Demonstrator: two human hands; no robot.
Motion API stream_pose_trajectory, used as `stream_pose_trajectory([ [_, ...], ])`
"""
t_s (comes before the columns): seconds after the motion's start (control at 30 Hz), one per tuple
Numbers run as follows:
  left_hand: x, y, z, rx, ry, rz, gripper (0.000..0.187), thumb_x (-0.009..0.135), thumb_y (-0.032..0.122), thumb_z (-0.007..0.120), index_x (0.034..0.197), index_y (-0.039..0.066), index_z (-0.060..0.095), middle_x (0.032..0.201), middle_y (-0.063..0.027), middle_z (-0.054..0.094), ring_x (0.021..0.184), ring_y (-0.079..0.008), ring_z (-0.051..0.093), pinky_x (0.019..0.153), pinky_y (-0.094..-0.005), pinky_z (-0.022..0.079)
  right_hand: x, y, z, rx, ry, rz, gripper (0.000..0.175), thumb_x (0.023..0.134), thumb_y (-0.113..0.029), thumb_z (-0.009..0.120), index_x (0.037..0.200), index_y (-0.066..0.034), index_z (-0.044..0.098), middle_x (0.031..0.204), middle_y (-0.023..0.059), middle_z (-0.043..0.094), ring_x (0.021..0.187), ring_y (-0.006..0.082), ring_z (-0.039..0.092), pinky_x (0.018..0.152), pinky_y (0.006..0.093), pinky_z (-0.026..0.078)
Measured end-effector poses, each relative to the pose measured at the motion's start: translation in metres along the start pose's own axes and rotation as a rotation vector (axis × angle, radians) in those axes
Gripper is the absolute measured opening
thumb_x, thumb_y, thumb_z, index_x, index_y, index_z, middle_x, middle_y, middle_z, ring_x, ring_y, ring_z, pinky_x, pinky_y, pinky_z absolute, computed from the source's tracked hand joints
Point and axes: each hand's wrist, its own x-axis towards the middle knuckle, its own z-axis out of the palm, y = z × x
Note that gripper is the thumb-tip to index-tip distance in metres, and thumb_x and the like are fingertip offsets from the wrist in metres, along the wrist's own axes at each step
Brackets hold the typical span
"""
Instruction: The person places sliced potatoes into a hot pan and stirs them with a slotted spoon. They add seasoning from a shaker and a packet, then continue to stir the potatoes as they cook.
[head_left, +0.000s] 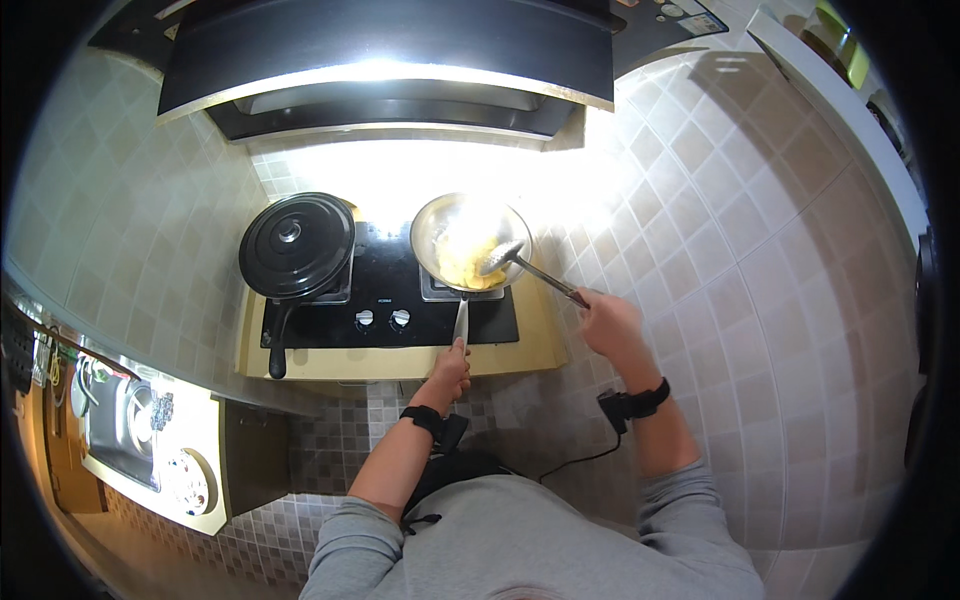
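A steel frying pan (421, 238) sits on the right burner of a black gas hob (390, 274). Yellow food, perhaps egg, (466, 262) lies in it, partly washed out by glare. My left hand (451, 369) is closed around the pan's handle (461, 321), which points towards me. In my right hand (613, 324) is the handle of a metal spatula (546, 279). Its blade (501, 257) is inside the pan at the right, against the food.
A black lidded pan (296, 244) stands on the left burner, handle over the counter edge. Overhead is a range hood (390, 45). A tiled wall (705, 225) rises close on my right. At far left are a sink (124, 427) and a plate (187, 482).
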Motion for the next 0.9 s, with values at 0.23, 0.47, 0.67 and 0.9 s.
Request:
stream_pose_trajectory([
  [0.23,0.01,-0.003,-0.004,0.045,-0.01,0.009,0.044,0.106,0.053,0.044,0.11,0.011,0.052,0.064,0.0027,0.036,0.044,-0.0092,0.027,0.041,-0.0268,0.024,0.039,-0.016,-0.048,-0.047,-0.317,0.119,0.024,0.086,-0.014,0.056,0.101,-0.0097,0.075,0.1,0.0185,0.074,0.095,0.038,0.07,0.082,0.0477,0.055],
  [0.47,0.008,-0.002,0.001,0.049,0.03,0.023,0.046,0.106,0.053,0.043,0.11,0.008,0.053,0.059,0.0042,0.031,0.042,-0.0095,0.027,0.039,-0.0282,0.023,0.044,-0.034,0.06,0.214,-0.158,0.164,0.023,0.09,-0.021,0.057,0.098,-0.005,0.073,0.101,0.0198,0.073,0.1,0.0408,0.068,0.086,0.0492,0.053],
  [0.67,0.005,0.001,0.0,0.065,0.037,0.016,0.048,0.106,0.053,0.043,0.112,0.007,0.054,0.058,0.0042,0.031,0.041,-0.0105,0.026,0.039,-0.0294,0.023,0.017,0.003,0.018,0.225,-0.12,0.092,0.027,0.092,-0.024,0.058,0.108,-0.0074,0.073,0.105,0.0217,0.071,0.099,0.0399,0.067,0.086,0.0495,0.052],
  [0.9,-0.006,0.006,0.004,0.086,0.034,0.015,0.047,0.107,0.053,0.041,0.107,0.007,0.053,0.058,0.0039,0.031,0.04,-0.0106,0.026,0.039,-0.0296,0.023,0.042,0.005,0.036,0.337,-0.292,0.018,0.029,0.092,-0.025,0.059,0.105,-0.0049,0.074,0.099,0.0242,0.071,0.093,0.0422,0.068,0.081,0.0486,0.053],
])
